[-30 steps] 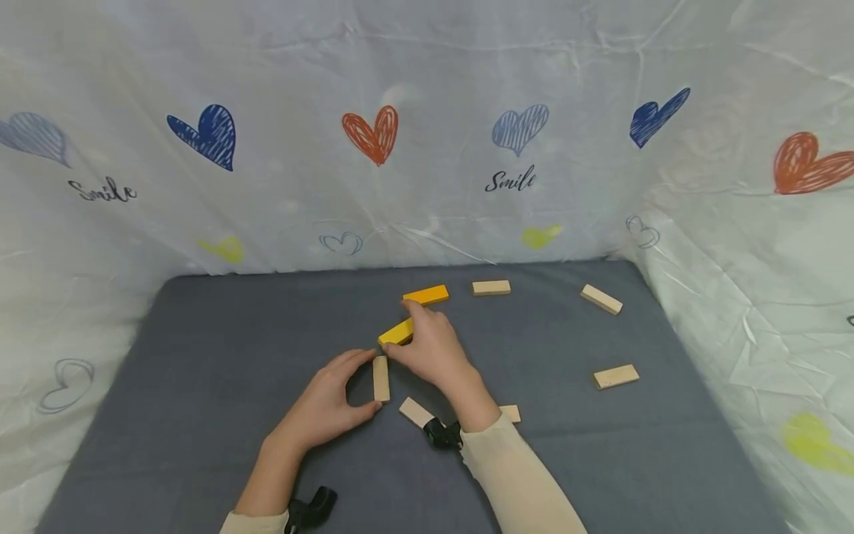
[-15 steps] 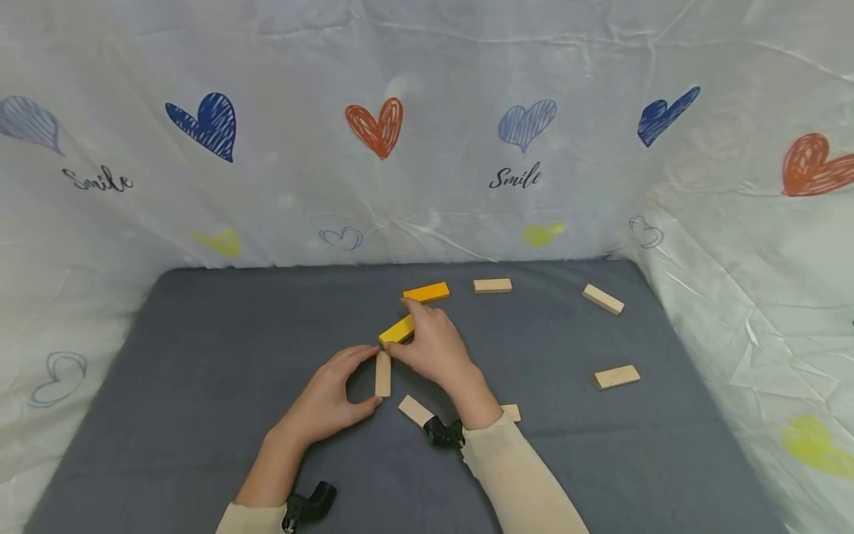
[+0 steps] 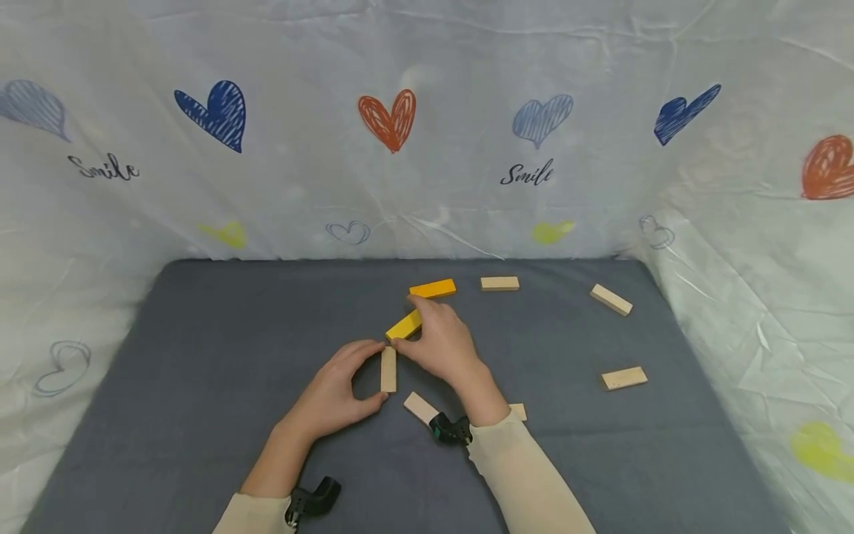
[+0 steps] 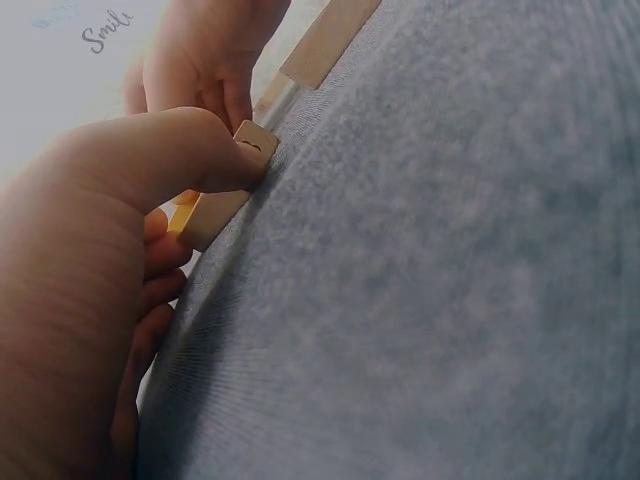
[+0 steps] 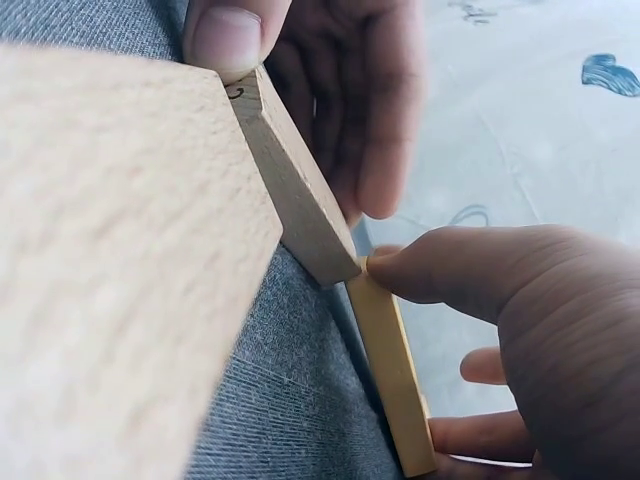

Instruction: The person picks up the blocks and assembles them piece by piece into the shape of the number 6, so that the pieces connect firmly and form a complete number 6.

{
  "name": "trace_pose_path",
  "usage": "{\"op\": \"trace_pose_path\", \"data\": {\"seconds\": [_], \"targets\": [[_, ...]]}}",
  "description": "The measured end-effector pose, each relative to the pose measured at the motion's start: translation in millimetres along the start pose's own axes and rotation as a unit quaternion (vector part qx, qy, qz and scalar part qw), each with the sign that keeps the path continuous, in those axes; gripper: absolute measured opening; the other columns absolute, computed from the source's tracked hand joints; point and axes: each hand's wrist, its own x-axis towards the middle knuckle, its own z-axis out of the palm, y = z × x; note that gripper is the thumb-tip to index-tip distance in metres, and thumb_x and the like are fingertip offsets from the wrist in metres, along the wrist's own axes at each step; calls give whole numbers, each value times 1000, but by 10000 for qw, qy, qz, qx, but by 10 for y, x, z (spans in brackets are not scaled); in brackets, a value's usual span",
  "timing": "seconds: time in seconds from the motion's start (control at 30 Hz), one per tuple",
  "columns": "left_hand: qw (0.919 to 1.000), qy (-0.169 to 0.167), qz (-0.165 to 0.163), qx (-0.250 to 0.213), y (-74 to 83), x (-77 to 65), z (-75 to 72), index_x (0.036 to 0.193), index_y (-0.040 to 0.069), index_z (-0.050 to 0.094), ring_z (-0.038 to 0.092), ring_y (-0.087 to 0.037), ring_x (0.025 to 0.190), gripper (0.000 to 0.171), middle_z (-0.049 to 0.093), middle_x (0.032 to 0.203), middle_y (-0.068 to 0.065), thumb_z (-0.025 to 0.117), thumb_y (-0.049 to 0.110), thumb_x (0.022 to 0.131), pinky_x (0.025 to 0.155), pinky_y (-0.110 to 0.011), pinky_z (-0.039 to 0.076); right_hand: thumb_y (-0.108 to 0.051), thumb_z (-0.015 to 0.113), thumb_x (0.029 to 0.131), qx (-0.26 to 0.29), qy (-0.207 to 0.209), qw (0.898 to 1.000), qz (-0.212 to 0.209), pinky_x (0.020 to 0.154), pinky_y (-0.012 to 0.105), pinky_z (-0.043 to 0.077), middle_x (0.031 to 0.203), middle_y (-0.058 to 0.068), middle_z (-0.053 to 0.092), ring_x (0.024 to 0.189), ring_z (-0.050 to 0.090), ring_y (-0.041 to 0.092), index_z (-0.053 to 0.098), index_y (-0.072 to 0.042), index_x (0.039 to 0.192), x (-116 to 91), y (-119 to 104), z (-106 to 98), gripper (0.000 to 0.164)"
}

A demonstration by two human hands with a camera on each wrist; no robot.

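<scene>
Near the middle of the table, a plain wooden block stands lengthwise away from me. My left hand holds it by its two ends, thumb at the near end and fingers at the far one. A yellow block lies at a slant just beyond it, partly covered by my right hand, which grips it between thumb and fingers. In the right wrist view the yellow block meets the plain block end to end at an angle. An orange block lies past the right fingertips.
More plain blocks lie about: one at the back, two to the right, one of them the far block and the other the nearer block. Under my right wrist are a tilted block and a partly hidden block.
The plain block in my left hand has slid slightly away from me, closer to the yellow block's end. My right hand keeps its hold. The head view has shifted a little.
</scene>
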Motion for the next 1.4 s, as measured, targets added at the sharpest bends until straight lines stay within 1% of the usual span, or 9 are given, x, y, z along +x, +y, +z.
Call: {"op": "trace_pose_path", "data": {"seconds": [0.2, 0.47, 0.7, 0.87, 1.0, 1.1, 1.17, 1.27, 1.4], "targets": [[10000, -59, -38, 38, 14, 14, 13, 159, 16, 58, 53, -30, 148, 78, 55, 160, -6, 92, 29, 89, 116, -57, 49, -45, 88, 93, -127, -13, 9999, 19, 106, 57, 56, 155, 9, 62, 138, 60, 36, 53, -13, 162, -6, 17, 5, 83], [9998, -114, -138, 29, 23, 4, 12, 160, 17, 57, 52, -31, 149, 79, 53, 162, -6, 92, 29, 90, 117, -59, 48, -44, 86, 95, -175, -159, 9997, -33, 110, 58, 53, 159, 10, 58, 144, 55, 37, 52, -11, 163, -1, 11, 4, 83], [9999, -98, -126, 61, 24, 12, 3, 160, 17, 57, 51, -32, 150, 79, 53, 162, -7, 91, 29, 90, 116, -60, 48, -39, 87, 96, -123, -155, 9998, 2, 111, 57, 53, 158, 11, 58, 142, 57, 37, 51, -10, 163, 16, 12, -8, 81], [9999, -81, -107, 85, 20, 6, 1, 159, 17, 57, 52, -32, 149, 79, 54, 161, -7, 92, 29, 89, 116, -59, 49, -39, 85, 97, -54, -117, 9999, 11, 110, 55, 54, 156, 12, 60, 139, 60, 36, 53, -9, 162, 22, 7, -45, 78], [9999, -63, -101, 123, 16, 9, 6, 159, 17, 57, 53, -32, 148, 79, 54, 161, -7, 92, 30, 89, 116, -59, 49, -38, 79, 102, -113, 141, 9998, 44, 105, 53, 57, 148, 11, 66, 130, 66, 33, 61, -9, 155, 33, 32, -98, 64], [9999, -50, -75, 139, 19, 15, 10, 159, 18, 57, 52, -32, 148, 79, 54, 161, -7, 92, 30, 90, 116, -59, 49, -32, 76, 104, -172, 444, 9988, 101, 97, 51, 61, 139, 10, 71, 120, 71, 31, 68, -9, 147, 54, 74, -135, 51], [9999, -39, -68, 129, 25, 14, 6, 159, 18, 57, 52, -32, 148, 79, 54, 161, -8, 91, 30, 90, 116, -59, 49, -30, 75, 104, -171, 625, 9978, 155, 92, 51, 63, 134, 11, 73, 116, 72, 31, 70, -8, 144, 67, 104, -153, 45], [9999, -17, -77, 116, 33, 7, -3, 159, 17, 58, 52, -32, 148, 78, 55, 160, -8, 91, 30, 89, 116, -60, 49, -30, 74, 105, -138, 799, 9963, 275, 91, 53, 63, 133, 13, 73, 117, 72, 34, 71, -7, 143, 85, 144, -170, 45], [9999, -20, -90, 119, 42, -1, 6, 159, 18, 58, 52, -32, 149, 78, 54, 161, -6, 91, 29, 89, 116, -60, 49, -32, 74, 105, -178, 959, 9943, 442, 96, 54, 61, 135, 16, 70, 122, 68, 36, 70, -5, 144, 109, 188, -175, 47]]}}
